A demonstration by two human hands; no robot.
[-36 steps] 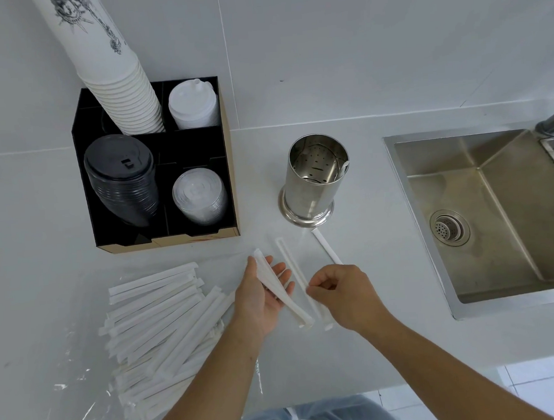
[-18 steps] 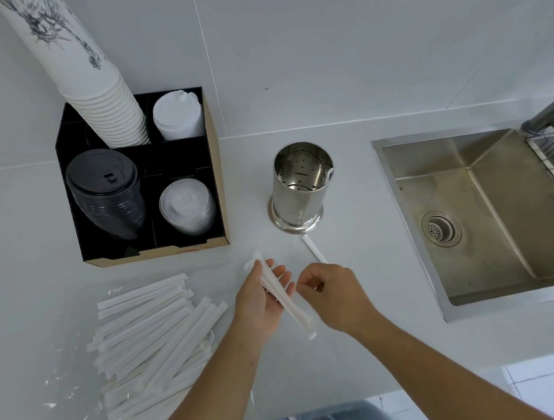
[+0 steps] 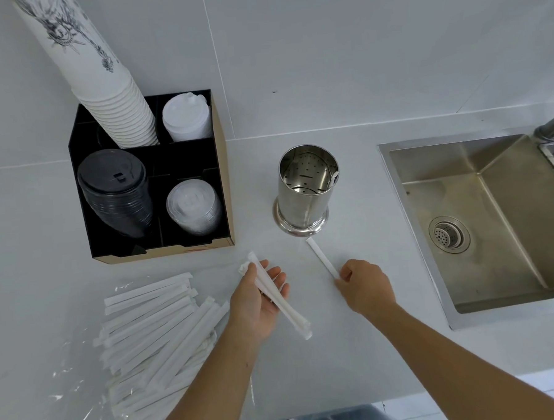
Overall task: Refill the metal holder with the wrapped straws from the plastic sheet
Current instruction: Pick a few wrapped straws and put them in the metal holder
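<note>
The shiny metal holder [image 3: 303,194] stands upright on the white counter, with one wrapped straw tip at its right rim. My left hand [image 3: 258,302] is palm up and holds a small bundle of wrapped straws [image 3: 282,302] across its fingers. My right hand [image 3: 364,285] pinches the near end of a single wrapped straw [image 3: 321,259] that lies on the counter just below the holder. A pile of wrapped straws [image 3: 157,331] rests on the clear plastic sheet [image 3: 74,410] at the lower left.
A black organiser box [image 3: 225,193] at the back left holds a tall stack of paper cups [image 3: 102,81] and stacks of lids. A steel sink [image 3: 481,221] is sunk into the counter at the right. The counter's front edge runs below my arms.
My right hand left the bundle in my left hand, moved right and took hold of the loose straw below the holder. The second loose straw is now in the left hand's bundle.
</note>
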